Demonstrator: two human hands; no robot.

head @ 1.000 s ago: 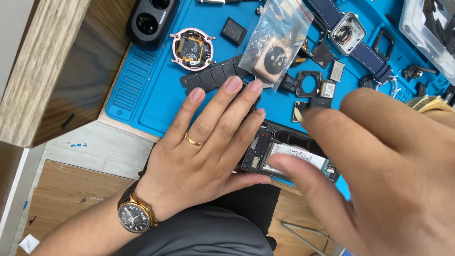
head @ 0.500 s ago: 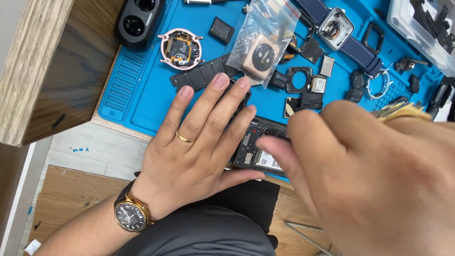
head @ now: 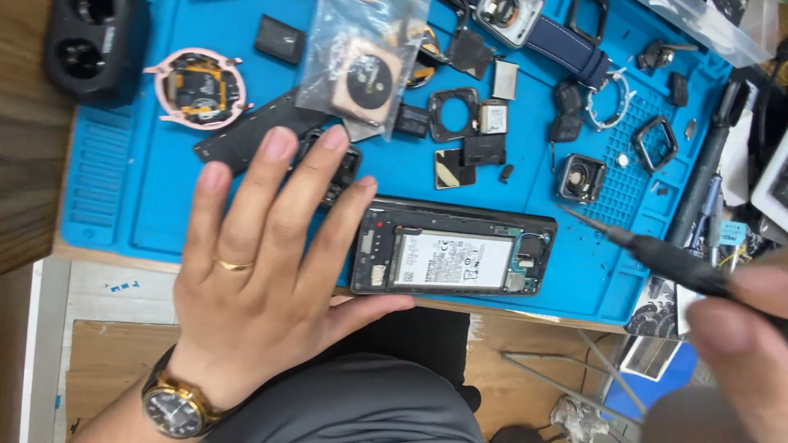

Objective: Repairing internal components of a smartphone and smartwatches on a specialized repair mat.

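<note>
Opened phone, back cover off, white battery and circuit parts exposed in a black frame; lying flat and lengthwise along the near edge of the blue mat. Slim dark screwdriver, tilted, tip just beside the phone's right end.

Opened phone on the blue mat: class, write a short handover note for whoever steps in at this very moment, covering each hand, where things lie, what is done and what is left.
Left hand: flat on the blue mat, fingers spread, thumb along the near edge of the opened phone.
Right hand: holds a dark screwdriver, tip poised just off the phone's right end.
Things: phone lies near the mat's front edge; watch parts scattered behind it.
Done: back cover off, battery exposed.
Left: battery and board are in place in the frame.
</note>
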